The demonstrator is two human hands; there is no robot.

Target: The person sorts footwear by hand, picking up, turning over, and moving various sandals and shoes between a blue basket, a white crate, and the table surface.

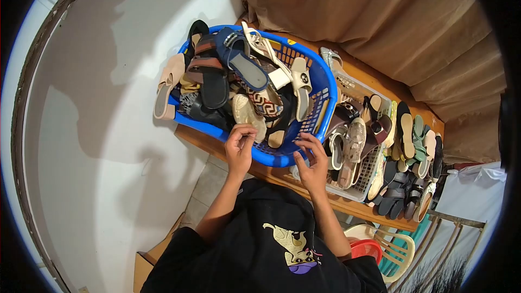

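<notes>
My left hand is at the near rim of a blue plastic basket, its fingers curled toward the thumb and overlapping the end of a cream shoe. I cannot tell what, if anything, is between those fingertips. Over the rim to the right, my right hand is open and holds nothing, thumb and fingers apart. Sandals are heaped in the basket, among them a navy slide, a black slide with brown straps and a white sandal. A beige heeled slide hangs over the left rim.
Right of the basket, a pale plastic crate holds more shoes on the wooden table. Several sandals stand beyond it. A white wall is at left, a brown curtain behind. A chair stands below the table at right.
</notes>
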